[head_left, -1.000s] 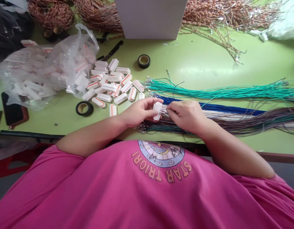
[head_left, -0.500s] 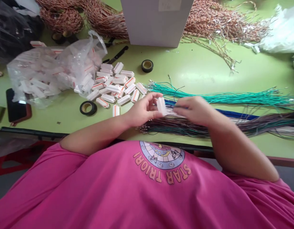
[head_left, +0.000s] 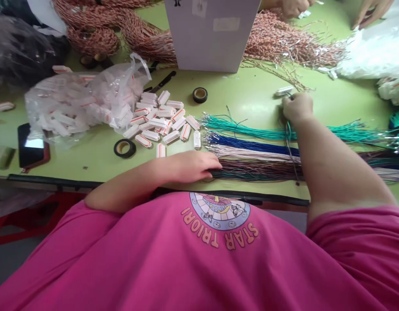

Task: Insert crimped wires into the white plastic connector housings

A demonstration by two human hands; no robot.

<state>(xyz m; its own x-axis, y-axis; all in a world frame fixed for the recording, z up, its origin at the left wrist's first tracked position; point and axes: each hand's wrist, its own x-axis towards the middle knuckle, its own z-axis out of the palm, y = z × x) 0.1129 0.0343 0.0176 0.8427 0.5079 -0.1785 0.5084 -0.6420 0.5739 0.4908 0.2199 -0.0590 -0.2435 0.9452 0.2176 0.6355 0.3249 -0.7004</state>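
My left hand lies over the left ends of the brown wires, its fingers stretched out and the thumb a little apart. Farther off to the right, my right hand is closed around a few thin wires, which hang down across the bundles. At its fingertips is a white connector, close to the table top. Between the hands run bundles of green wires, blue wires and white wires. A single white connector housing stands by the blue wire ends.
Loose connector housings spill from a clear plastic bag. Two black tape rolls, a knife and a phone lie around. A grey box stands behind, beside twisted wires. Another person's hands show at the top right.
My left hand has let go of the white connector and dropped onto the brown wires. My right hand has moved away to the right, with the wires and a white connector.
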